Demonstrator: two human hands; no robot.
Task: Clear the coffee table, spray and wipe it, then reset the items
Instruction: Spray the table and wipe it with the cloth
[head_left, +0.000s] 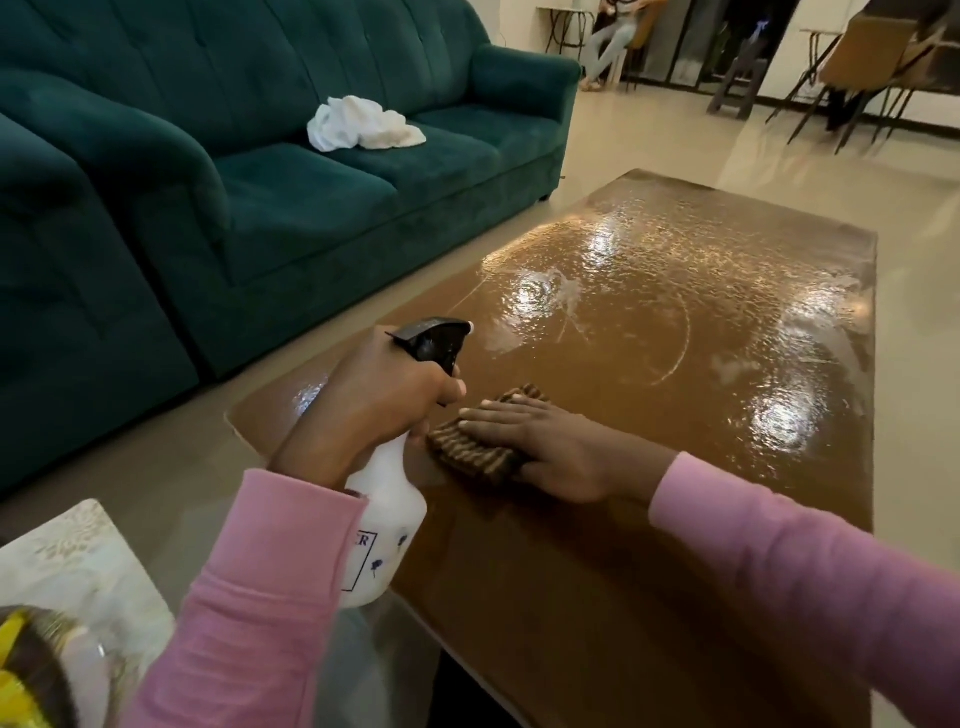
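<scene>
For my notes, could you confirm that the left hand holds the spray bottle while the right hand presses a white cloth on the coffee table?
Not quite: in the head view the cloth under the right hand on the coffee table is brown, not white. The left hand holds the spray bottle.
</scene>
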